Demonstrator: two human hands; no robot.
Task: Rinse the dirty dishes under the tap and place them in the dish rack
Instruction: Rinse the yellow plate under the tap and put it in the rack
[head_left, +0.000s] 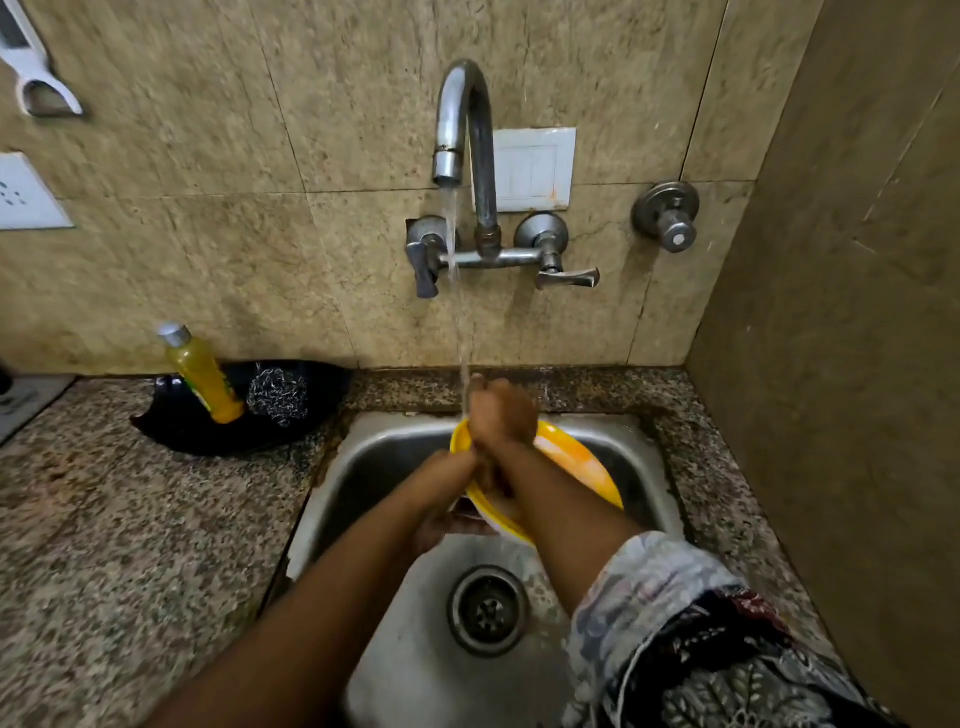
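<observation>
1. Two bare forearms reach over the steel sink (649, 467), meeting under the running tap (465, 130).
2. The right hand (501, 415) is up at the far rim of the yellow plate (576, 462), directly in the stream of water (460, 312); its fingers curl over that rim, though the back of the hand hides how tightly.
3. The left hand (441, 499) is lower, at the plate's near-left edge; its fingers are tucked under the plate and the other wrist, so I cannot tell their spread.
4. The plate is tilted inside the basin, above and behind the drain (488, 609); something pale lies beneath it, perhaps another dish.
5. A patterned sleeve (675, 623) covers the right arm near the elbow.
6. On the speckled counter (130, 519) to the left, a black tray (208, 431) holds a yellow soap bottle (200, 374) and a steel scrubber (278, 395).
7. Two lever handles (566, 278) flank the tap's base, with a separate valve (667, 215) and a white switch plate (535, 166) on the tiled wall.
</observation>
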